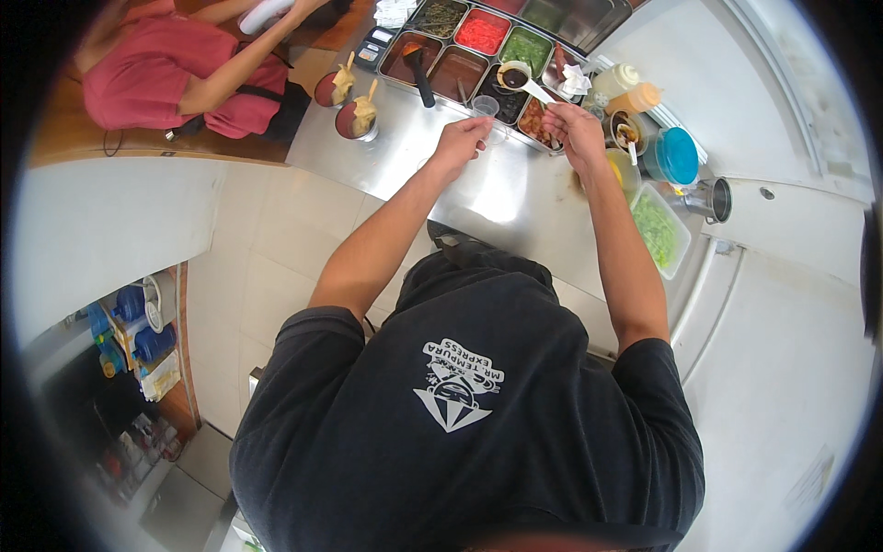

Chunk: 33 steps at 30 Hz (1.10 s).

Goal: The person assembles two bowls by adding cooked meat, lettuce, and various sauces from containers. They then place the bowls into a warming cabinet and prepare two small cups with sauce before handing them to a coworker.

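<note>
1. Head view: the left hand (463,143) is at the near edge of the food trays, its fingers bent and seeming to pinch a small clear cup (486,106); the exact contact is hard to make out, as the cup is see-through.
2. To the right, the right hand (575,133) has its fingers closed about the handle of a white ladle (535,89); they hide the handle's end. The ladle's bowl, holding something dark, is over the trays, beyond the cup and to its right.
3. Shredded red food (481,34) and chopped green food (527,48) fill two far trays; the farthest trays are cut off by the rounded picture edge.
4. On the steel surface (405,156), two cups of yellowish food (360,120) stand at the left; what the food is cannot be told.
5. At the right are a blue-lidded container (679,156) and a tub of pale green pieces (655,232); the right forearm partly covers a yellowish container (624,170).
6. At the far left, a co-worker in red (175,74) is cut off by the rim.
</note>
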{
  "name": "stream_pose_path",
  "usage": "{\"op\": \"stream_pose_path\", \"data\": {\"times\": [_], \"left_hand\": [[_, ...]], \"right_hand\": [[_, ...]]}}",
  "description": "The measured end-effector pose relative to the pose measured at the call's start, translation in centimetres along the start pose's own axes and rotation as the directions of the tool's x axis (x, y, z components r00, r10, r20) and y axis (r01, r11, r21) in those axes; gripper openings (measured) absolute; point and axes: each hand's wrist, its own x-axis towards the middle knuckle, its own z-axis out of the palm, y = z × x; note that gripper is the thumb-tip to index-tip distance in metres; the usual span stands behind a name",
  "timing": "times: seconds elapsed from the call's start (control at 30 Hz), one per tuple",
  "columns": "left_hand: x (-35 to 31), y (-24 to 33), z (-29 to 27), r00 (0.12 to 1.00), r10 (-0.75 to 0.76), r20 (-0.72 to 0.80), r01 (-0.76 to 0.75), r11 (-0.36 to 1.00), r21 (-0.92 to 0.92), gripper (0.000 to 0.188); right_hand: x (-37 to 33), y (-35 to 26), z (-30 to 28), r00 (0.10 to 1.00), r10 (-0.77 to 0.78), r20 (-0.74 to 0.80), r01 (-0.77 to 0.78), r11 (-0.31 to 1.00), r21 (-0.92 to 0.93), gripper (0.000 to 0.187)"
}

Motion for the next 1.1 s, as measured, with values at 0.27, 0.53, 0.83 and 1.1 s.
{"op": "stream_pose_path", "data": {"times": [0.27, 0.53, 0.83, 1.1], "left_hand": [[0.8, 1.4, 1.1, 0.998, 0.059, 0.023, -0.061, 0.995, 0.079, 0.026], [0.6, 1.4, 1.7, 0.994, 0.107, 0.036, -0.109, 0.993, 0.049, 0.028], [0.5, 1.2, 1.7, 0.990, 0.135, 0.033, -0.137, 0.989, 0.060, 0.028], [1.0, 0.1, 1.3, 0.980, 0.194, 0.040, -0.195, 0.980, 0.041, 0.029]], "right_hand": [[-1.9, -0.9, 1.1, 0.995, -0.102, -0.020, 0.095, 0.972, -0.216, 0.017], [-4.1, -1.5, 2.6, 0.923, -0.384, 0.012, 0.266, 0.616, -0.741, 0.019], [-5.2, -0.6, 2.8, 0.689, -0.640, 0.342, 0.575, 0.195, -0.795, 0.019], [-4.6, 0.5, 2.5, 0.824, -0.562, 0.069, 0.450, 0.577, -0.681, 0.017]]}}
